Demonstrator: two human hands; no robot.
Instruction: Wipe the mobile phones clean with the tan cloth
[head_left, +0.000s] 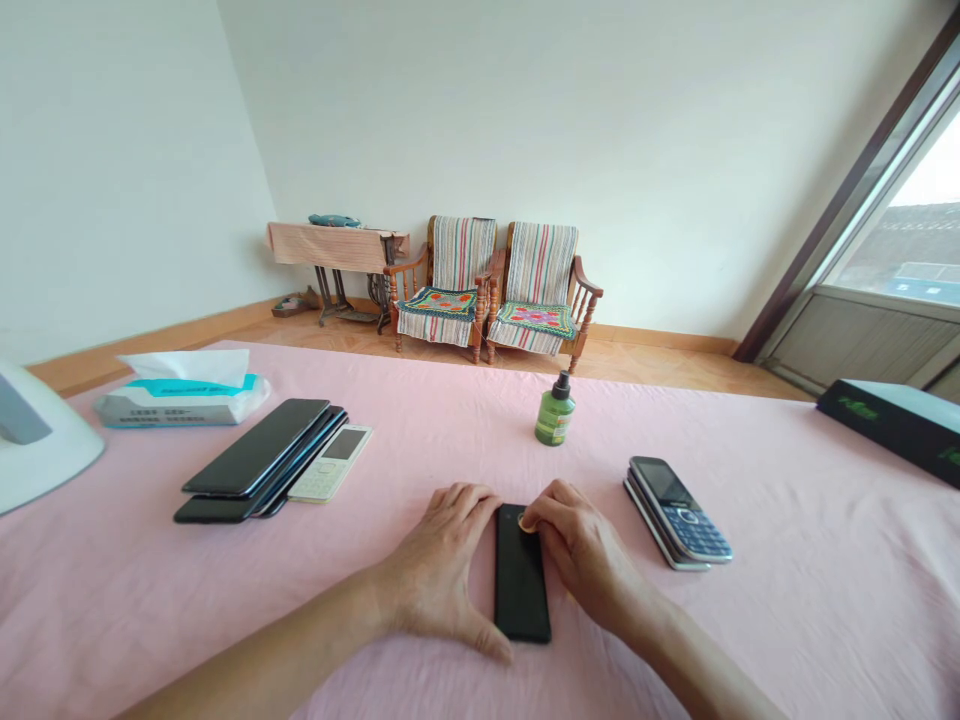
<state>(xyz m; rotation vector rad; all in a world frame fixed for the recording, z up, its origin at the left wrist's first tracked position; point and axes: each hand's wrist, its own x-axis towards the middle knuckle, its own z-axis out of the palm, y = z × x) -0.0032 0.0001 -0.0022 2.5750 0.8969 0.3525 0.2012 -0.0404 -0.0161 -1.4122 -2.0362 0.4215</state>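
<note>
A black phone (519, 590) lies flat on the pink cloth in front of me, its plain dark face up. Along its left side rests my left hand (442, 560), fingers and thumb spread wide. Those fingertips are by the phone's top left corner, and the thumb is by its bottom left corner. My right hand (581, 550) pinches a small round gold-rimmed disc (527, 523) against the upper right part of the phone. Most of the disc is hidden by the fingers, so its kind is unclear.
Stacked dark phones (259, 450) and a white keypad phone (330, 465) lie left. More keypad phones (679, 515) are stacked right. A green spray bottle (553, 415) stands ahead. Tissues (184, 395), a white appliance (45, 440) and a black box (892, 425) flank the table.
</note>
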